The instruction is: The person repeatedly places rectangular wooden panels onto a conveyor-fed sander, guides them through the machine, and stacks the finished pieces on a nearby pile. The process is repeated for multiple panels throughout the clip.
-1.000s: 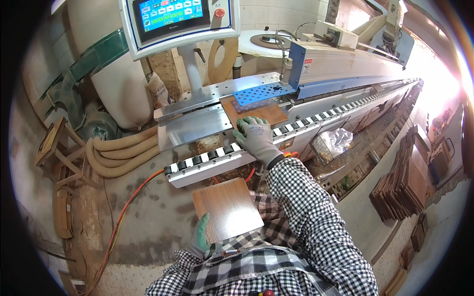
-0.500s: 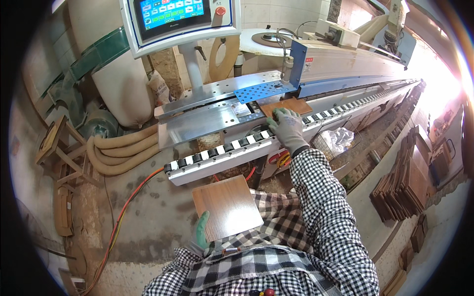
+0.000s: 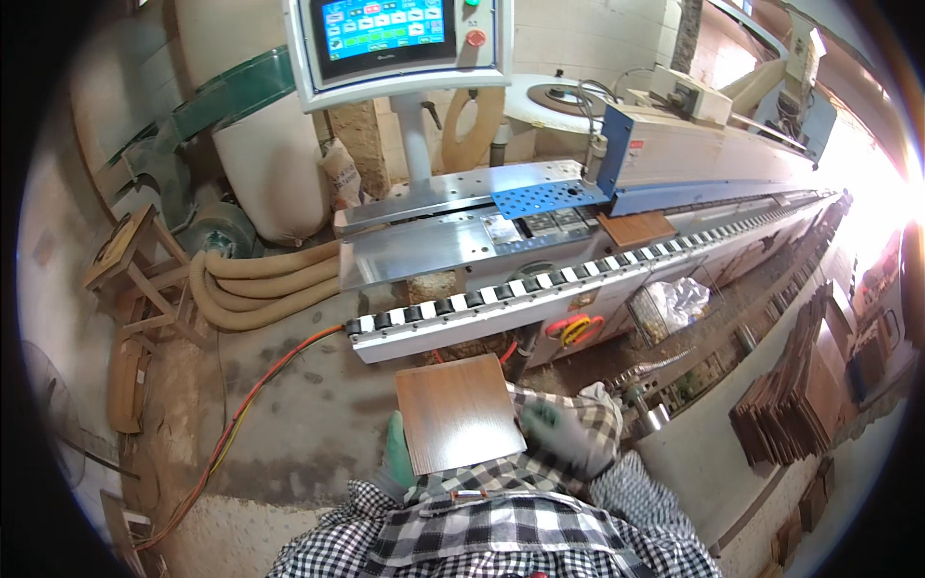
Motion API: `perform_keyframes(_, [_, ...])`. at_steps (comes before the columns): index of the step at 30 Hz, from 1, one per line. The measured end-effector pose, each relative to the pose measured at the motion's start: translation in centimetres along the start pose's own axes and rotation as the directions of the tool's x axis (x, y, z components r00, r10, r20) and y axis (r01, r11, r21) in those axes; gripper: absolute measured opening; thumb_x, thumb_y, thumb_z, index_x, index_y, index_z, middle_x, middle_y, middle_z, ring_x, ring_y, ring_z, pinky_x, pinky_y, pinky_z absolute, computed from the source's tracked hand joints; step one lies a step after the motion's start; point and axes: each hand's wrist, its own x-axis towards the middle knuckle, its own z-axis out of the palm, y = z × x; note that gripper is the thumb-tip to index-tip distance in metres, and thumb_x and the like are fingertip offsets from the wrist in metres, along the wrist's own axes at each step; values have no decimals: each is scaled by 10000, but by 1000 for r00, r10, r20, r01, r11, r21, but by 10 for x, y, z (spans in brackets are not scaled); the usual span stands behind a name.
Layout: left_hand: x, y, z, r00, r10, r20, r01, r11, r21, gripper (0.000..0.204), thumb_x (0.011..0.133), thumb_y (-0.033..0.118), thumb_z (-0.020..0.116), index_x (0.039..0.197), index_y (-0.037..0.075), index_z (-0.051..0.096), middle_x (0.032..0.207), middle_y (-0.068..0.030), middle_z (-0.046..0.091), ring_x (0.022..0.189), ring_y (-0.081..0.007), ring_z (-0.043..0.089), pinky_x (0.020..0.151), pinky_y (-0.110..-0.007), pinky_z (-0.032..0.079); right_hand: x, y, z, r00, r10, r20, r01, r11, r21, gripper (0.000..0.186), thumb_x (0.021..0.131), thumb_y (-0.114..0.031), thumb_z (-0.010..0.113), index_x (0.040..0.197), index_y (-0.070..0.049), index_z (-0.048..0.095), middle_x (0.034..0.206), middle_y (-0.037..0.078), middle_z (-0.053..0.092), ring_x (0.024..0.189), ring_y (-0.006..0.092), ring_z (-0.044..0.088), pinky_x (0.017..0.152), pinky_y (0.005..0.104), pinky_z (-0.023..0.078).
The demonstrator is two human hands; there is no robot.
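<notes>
A square brown wood-grain board [image 3: 459, 409] lies in front of my body, over my checked apron. My left hand [image 3: 394, 455], in a grey and green glove, grips its left edge; the fingers beneath are hidden. To the right of the board, apart from it, my gloved right hand [image 3: 567, 438] is smeared by motion, so its fingers cannot be made out. Another brown board [image 3: 637, 228] lies on the machine's feed track, partly under the blue guard [image 3: 665, 196], with neither hand touching it.
A long edge machine has a roller rail [image 3: 501, 293] along its near side and a control screen [image 3: 387, 31] above. Stacked brown boards [image 3: 790, 385] stand at right. Ribbed hoses [image 3: 260, 294], a wooden stool [image 3: 145, 255] and an orange cable [image 3: 252, 400] are at left.
My right hand has let go of the board on the machine and come back toward my body. That board has moved right, along the track. The view has shifted slightly.
</notes>
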Motion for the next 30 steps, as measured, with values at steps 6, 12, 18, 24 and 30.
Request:
perform_keyframes(6, [-19, 26, 59, 1000, 24, -8, -23, 986, 167, 598, 1084, 493, 437, 1465, 33, 460, 1353, -111, 608, 1170, -203, 644, 988, -363, 560, -39, 14, 42, 960, 277, 49, -268, 848, 458, 502, 1023, -341, 658, 1359, 27, 594, 1083, 44, 682, 853, 78, 589, 716, 226, 494])
perform_keyframes(12, [-16, 23, 43, 996, -17, -86, 34, 979, 203, 532, 1056, 424, 549, 1393, 13, 524, 1279, -104, 650, 1094, -194, 677, 947, -346, 576, -43, 31, 35, 976, 180, -122, -66, 780, 622, 573, 1029, -369, 639, 1343, 106, 572, 1150, 100, 699, 951, 150, 654, 817, 278, 548])
perform_keyframes(18, [-13, 17, 35, 998, 2, -71, 14, 975, 223, 484, 1052, 407, 572, 1333, 13, 572, 1205, -62, 666, 1053, -158, 663, 906, -318, 559, -41, 52, -32, 913, -263, -312, 323, 933, 158, 243, 976, -123, 643, 1177, 14, 630, 1012, 110, 674, 871, 223, 665, 782, 333, 552])
perform_keyframes(24, [-9, 3, 7, 994, 5, -106, 12, 987, 157, 438, 1078, 366, 533, 1328, 9, 578, 1202, -43, 661, 1042, -144, 659, 916, -310, 550, 19, -91, -58, 977, 72, -201, 130, 548, 827, 396, 1071, -210, 540, 1351, 70, 556, 1122, 74, 671, 804, 114, 652, 651, 210, 538])
perform_keyframes(30, [-5, 6, 14, 993, 66, -98, -34, 953, 301, 398, 1073, 347, 547, 1287, 16, 605, 1124, -38, 680, 1000, -136, 666, 871, -296, 558, 119, -121, -96, 974, 103, -203, 64, 732, 678, 457, 1017, -261, 632, 1347, 48, 562, 1010, 108, 691, 740, 193, 708, 631, 296, 601])
